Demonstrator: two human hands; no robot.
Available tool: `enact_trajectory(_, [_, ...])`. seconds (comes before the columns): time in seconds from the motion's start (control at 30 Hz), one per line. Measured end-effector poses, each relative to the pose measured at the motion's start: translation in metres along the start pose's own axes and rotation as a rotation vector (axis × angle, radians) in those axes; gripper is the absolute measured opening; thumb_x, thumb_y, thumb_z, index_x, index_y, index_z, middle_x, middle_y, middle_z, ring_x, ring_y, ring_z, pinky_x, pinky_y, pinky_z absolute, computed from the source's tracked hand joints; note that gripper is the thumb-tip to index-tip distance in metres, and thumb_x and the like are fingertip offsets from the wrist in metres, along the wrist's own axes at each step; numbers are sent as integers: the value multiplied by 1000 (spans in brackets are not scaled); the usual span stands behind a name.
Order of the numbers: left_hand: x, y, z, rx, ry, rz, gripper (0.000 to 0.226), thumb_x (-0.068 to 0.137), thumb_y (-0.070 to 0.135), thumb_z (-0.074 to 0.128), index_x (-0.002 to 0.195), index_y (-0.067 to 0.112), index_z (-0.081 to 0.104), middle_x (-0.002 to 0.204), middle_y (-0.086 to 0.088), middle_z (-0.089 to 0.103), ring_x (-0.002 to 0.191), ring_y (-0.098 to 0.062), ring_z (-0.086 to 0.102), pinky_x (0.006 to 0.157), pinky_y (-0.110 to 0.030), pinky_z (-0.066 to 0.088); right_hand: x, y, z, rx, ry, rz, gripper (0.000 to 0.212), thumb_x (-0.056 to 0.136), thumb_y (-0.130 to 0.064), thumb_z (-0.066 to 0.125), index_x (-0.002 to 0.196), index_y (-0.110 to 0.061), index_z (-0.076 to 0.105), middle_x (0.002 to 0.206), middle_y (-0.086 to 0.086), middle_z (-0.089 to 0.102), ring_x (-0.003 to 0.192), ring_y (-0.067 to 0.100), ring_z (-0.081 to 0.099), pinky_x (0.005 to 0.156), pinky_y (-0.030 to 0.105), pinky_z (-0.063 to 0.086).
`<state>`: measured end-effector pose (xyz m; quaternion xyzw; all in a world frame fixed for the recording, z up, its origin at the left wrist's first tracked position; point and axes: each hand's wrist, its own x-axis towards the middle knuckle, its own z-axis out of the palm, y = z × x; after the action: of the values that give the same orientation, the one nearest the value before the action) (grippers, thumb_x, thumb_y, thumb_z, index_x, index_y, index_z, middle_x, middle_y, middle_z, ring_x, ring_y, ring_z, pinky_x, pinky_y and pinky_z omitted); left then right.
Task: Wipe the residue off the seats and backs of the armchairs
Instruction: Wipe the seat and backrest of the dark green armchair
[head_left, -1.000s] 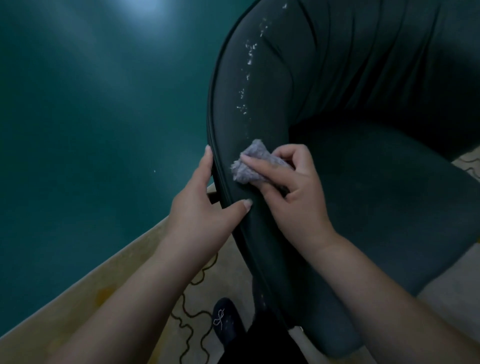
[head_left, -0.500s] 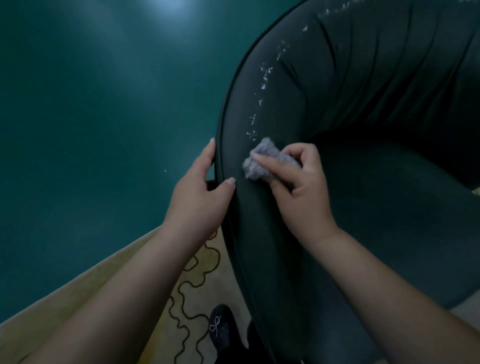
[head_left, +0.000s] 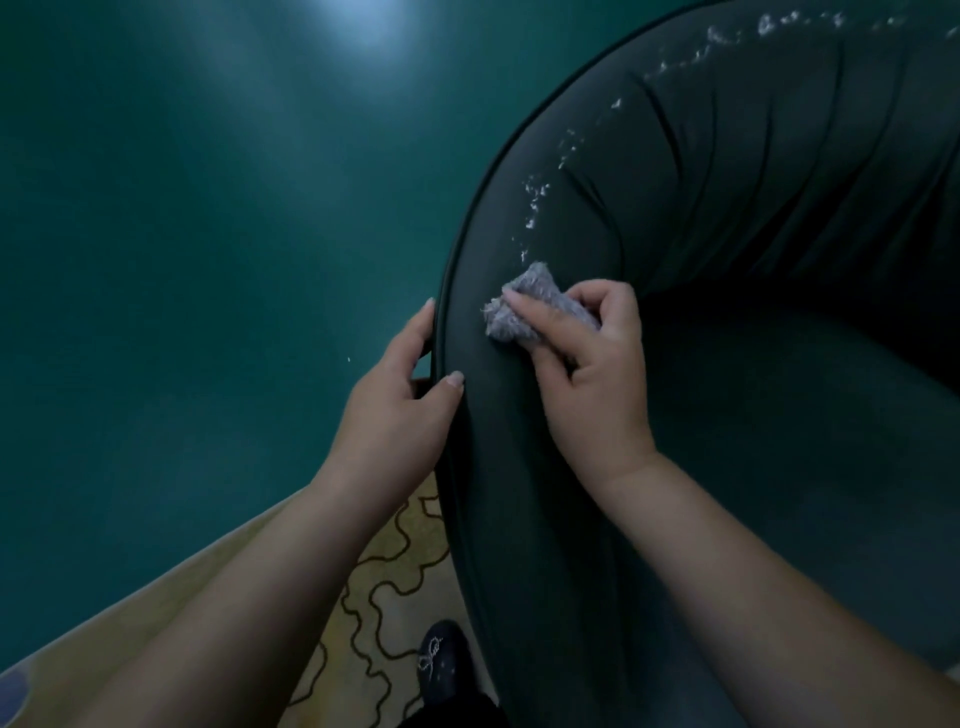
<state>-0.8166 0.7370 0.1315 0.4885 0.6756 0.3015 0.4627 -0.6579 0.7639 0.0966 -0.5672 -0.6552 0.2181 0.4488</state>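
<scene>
Left hand (head_left: 395, 415) clamps chair rim: thumb over inner face, fingers down outer side, tips hidden, probably curled. Right hand (head_left: 582, 374) fingers bunched round cloth wad, index stretched flat on top. Both forearms bare, reaching forward from bottom edge.

The armchair (head_left: 727, 260) was covered in a dark green cloth, matt and smooth, with soft folds on the back and a thin, slightly shiny piping along the rim. White residue (head_left: 535, 200) lay on the cloth as small, rough flakes. The rag (head_left: 524, 306) looked like grey terry cloth, fuzzy and frayed at the edge. The floor (head_left: 208, 208) was teal, smooth and glossy. The carpet (head_left: 384, 582) looked like matt woven cloth.
</scene>
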Motion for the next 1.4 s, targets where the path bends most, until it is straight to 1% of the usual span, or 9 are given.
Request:
enact_trajectory(0.17, [7,4,-2,-1,-14,18,65,93,12,57,144,46,37,133,30,52,103,5,63,95,-30,51,-39,-7,-9,50,-59,17,44,84,-5,67,119,-31,64,106,2,41,99,25,49,88,40,47])
enact_trajectory(0.37, [30,8,-6,-15,-61,50,63,92,10,57,141,47,40,124,35,54,90,9,65,75,-12,51,21,-9,3,-90,-18,25,36,82,-5,69,112,-26,70,104,11,46,99,30,47,91,30,42])
enact_trajectory(0.57, [59,12,-17,-22,-161,73,65,92,7,56,144,43,39,132,26,54,98,9,63,88,-24,51,-23,-21,2,-43,-53,49,46,81,1,68,115,-30,67,105,4,44,98,27,48,88,32,46])
enact_trajectory(0.8, [89,23,-23,-14,-313,90,61,92,11,54,138,49,44,129,23,58,101,-7,67,95,-43,52,46,-14,18,-93,87,199,39,83,-3,68,113,-28,69,105,4,42,102,29,48,94,34,45])
enact_trajectory(1.03, [110,37,-36,46,-474,95,60,94,12,55,141,47,40,131,21,56,103,-8,66,93,-42,53,21,-30,23,-116,151,251,45,84,-4,67,116,-35,65,104,-1,41,99,25,49,88,35,48])
enact_trajectory(1.1, [115,39,-37,51,-488,101,61,94,12,56,140,49,39,128,22,57,100,-6,67,92,-42,54,50,-23,26,-114,233,316,39,86,-7,67,116,-32,66,103,0,40,98,19,49,89,28,47])
enact_trajectory(1.2, [121,39,-35,46,-502,110,62,93,13,57,140,50,38,128,26,55,98,-3,67,92,-40,54,76,-13,26,1,395,490,37,85,-4,67,115,-26,68,99,-5,37,92,-6,46,88,7,39])
enact_trajectory(1.3, [127,39,-34,44,-510,120,62,93,12,57,139,49,40,128,25,57,98,-3,67,92,-40,54,57,-18,29,-32,379,409,42,82,-8,70,118,-29,65,100,-10,38,96,-8,45,86,3,38])
enact_trajectory(1.4, [136,44,-32,58,-474,144,60,93,11,57,138,48,43,124,27,58,95,0,67,91,-39,55,54,-19,32,-88,263,259,41,82,-12,70,118,-31,65,105,-3,41,102,11,48,90,18,44])
